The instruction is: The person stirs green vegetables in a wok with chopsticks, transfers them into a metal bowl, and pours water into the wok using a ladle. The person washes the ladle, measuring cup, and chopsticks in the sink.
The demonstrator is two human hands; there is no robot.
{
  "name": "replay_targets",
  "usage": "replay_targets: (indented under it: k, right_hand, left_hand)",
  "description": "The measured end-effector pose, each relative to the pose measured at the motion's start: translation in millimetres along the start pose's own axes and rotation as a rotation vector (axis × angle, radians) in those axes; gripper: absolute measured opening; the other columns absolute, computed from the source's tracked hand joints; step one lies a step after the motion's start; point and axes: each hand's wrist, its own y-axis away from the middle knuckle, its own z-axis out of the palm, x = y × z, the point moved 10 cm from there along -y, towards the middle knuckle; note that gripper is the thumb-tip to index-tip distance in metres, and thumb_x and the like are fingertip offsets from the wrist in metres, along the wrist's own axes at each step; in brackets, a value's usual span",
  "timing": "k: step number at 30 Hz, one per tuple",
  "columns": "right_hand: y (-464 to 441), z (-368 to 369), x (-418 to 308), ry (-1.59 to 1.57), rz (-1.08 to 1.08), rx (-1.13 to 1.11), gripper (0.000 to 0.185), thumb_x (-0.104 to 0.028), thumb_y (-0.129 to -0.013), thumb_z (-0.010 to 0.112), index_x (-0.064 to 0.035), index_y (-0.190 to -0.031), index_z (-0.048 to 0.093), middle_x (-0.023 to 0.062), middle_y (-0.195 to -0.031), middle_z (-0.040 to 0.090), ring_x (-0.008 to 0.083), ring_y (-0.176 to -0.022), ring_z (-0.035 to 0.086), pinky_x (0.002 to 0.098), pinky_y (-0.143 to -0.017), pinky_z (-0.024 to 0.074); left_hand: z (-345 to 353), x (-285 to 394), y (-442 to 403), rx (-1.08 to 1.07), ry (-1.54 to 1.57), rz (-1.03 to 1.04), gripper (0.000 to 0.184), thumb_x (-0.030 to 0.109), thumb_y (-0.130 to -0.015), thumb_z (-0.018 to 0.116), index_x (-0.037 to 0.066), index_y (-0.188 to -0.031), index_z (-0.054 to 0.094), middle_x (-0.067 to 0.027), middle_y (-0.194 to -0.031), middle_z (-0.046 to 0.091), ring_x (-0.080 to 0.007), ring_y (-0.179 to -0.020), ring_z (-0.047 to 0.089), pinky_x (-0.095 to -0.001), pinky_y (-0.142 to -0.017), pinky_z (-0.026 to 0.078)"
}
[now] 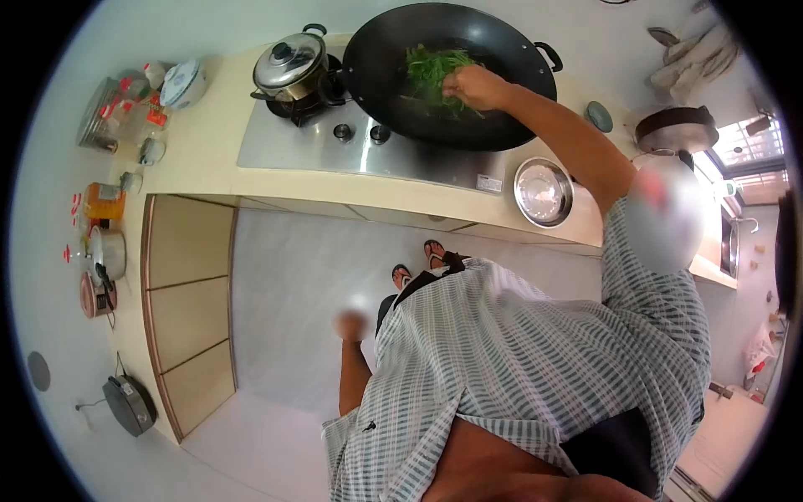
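Note:
A large black wok [376, 63] sits on the stove, with a heap of green leafy vegetables [425, 65] in its middle. My right hand [477, 87] reaches over the wok's rim into the heap. Its fingers are curled together on the greens, and some stalks show below them. Off to the left, my left hand [351, 325] hangs low beside my body, away from the counter. Blur covers that hand, so its fingers cannot be made out.
A lidded steel pot [288, 65] stands on the stove [309, 146] left of the wok. A steel bowl [520, 194] rests at the counter's front edge on the right. Farther right is a pan [676, 131]. Bottles [125, 117] and an oil jug [105, 201] line the left counter.

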Motion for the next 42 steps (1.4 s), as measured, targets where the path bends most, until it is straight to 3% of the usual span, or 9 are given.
replay_targets:
  k: [1, 5, 7, 13, 27, 31, 34, 39, 42]
  right_hand:
    - [1.6, -15.8, -25.3, -0.037, -0.065, 0.034, 0.02, -0.02, -0.095, 0.059, -0.0035, -0.1, 0.069, 0.0224, -0.089, 0.068, 0.0416, -0.089, 0.064, 0.0494, -0.082, 0.05]
    - [11.8, -95.0, 15.5, -0.311, 0.362, 0.504, 0.028, -0.027, -0.096, 0.061, -0.0015, -0.091, 0.07, 0.0227, -0.083, 0.069, 0.0386, -0.084, 0.067, 0.048, -0.079, 0.0516]
    - [23.4, -100.1, 73.3, -0.524, 0.501, 0.81, 0.033, -0.031, -0.097, 0.061, -0.0013, -0.088, 0.071, 0.0206, -0.079, 0.07, 0.0356, -0.079, 0.069, 0.0475, -0.077, 0.0524]
    - [11.4, -27.0, 67.3, -0.608, 0.635, 0.802, 0.036, -0.034, -0.096, 0.065, -0.0002, -0.087, 0.073, 0.0117, -0.075, 0.073, 0.0227, -0.065, 0.07, 0.0371, -0.066, 0.0558]
    - [48.0, -24.3, 13.8, -0.468, 0.405, 0.402, 0.028, -0.027, -0.095, 0.066, -0.0009, -0.102, 0.072, 0.0149, -0.086, 0.072, 0.0199, -0.076, 0.067, 0.0339, -0.074, 0.0533]
    - [85.0, -67.4, 30.7, -0.752, 0.533, 0.72, 0.031, -0.028, -0.094, 0.068, 0.0033, -0.097, 0.071, 0.0128, -0.08, 0.071, 0.0145, -0.07, 0.066, 0.0329, -0.069, 0.0532]
    - [117.1, -94.8, 68.2, -0.107, 0.853, 0.76, 0.033, -0.027, -0.093, 0.07, 0.0057, -0.087, 0.07, 0.0112, -0.073, 0.071, 0.0174, -0.069, 0.07, 0.0311, -0.066, 0.0536]
    - [92.0, -11.4, 124.8, -0.752, 0.752, 1.005, 0.031, -0.026, -0.092, 0.069, 0.004, -0.085, 0.07, 0.0133, -0.076, 0.073, 0.0204, -0.069, 0.071, 0.0337, -0.069, 0.0545]
    - [101.8, -30.3, 113.4, -0.54, 0.784, 0.99, 0.031, -0.026, -0.091, 0.069, 0.0034, -0.084, 0.071, 0.0146, -0.077, 0.073, 0.0219, -0.07, 0.071, 0.0335, -0.07, 0.0548]
  left_hand:
    - [1.6, 1.9, 6.5, -0.179, 0.01, -0.065, 0.033, 0.021, -0.087, 0.065, 0.009, -0.118, 0.067, -0.0092, -0.108, 0.069, -0.0254, -0.097, 0.065, -0.0416, -0.085, 0.049]
    - [-27.3, 4.2, 26.9, 0.499, -0.045, 0.044, 0.023, 0.022, -0.09, 0.064, 0.008, -0.108, 0.066, -0.0089, -0.101, 0.065, -0.024, -0.093, 0.063, -0.0415, -0.081, 0.05]
    - [5.8, -4.4, 25.8, 0.126, 0.112, -0.151, 0.035, 0.021, -0.09, 0.064, 0.009, -0.123, 0.062, -0.0098, -0.116, 0.065, -0.0243, -0.106, 0.063, -0.0404, -0.089, 0.049]
    - [-23.4, 3.9, 42.9, 0.595, -0.081, 0.159, 0.021, 0.019, -0.087, 0.069, 0.008, -0.105, 0.067, -0.0082, -0.094, 0.065, -0.0221, -0.085, 0.063, -0.0403, -0.073, 0.052]
    - [-31.4, 7.7, 29.1, 0.462, 0.048, 0.136, 0.006, 0.016, -0.08, 0.066, 0.011, -0.083, 0.067, -0.0068, -0.08, 0.064, -0.024, -0.073, 0.061, -0.0422, -0.064, 0.047]
    - [-37.5, 8.3, 40.7, 0.418, 0.061, 0.087, 0.006, 0.018, -0.077, 0.064, 0.014, -0.073, 0.068, -0.0061, -0.071, 0.065, -0.0243, -0.065, 0.061, -0.0461, -0.063, 0.045]
    - [-38.6, 7.8, 29.5, 0.451, 0.103, 0.116, 0.007, 0.019, -0.075, 0.065, 0.016, -0.069, 0.067, -0.0051, -0.067, 0.064, -0.023, -0.061, 0.06, -0.0453, -0.061, 0.044]
    - [-9.2, -12.8, 30.3, 0.47, 0.092, 0.159, 0.015, 0.016, -0.086, 0.066, 0.008, -0.098, 0.068, -0.0084, -0.09, 0.066, -0.0247, -0.08, 0.064, -0.0413, -0.068, 0.051]
    - [-30.2, -9.1, 19.6, 0.512, 0.125, 0.113, 0.005, 0.023, -0.071, 0.067, 0.019, -0.07, 0.068, -0.0028, -0.068, 0.065, -0.0216, -0.061, 0.062, -0.0452, -0.064, 0.046]
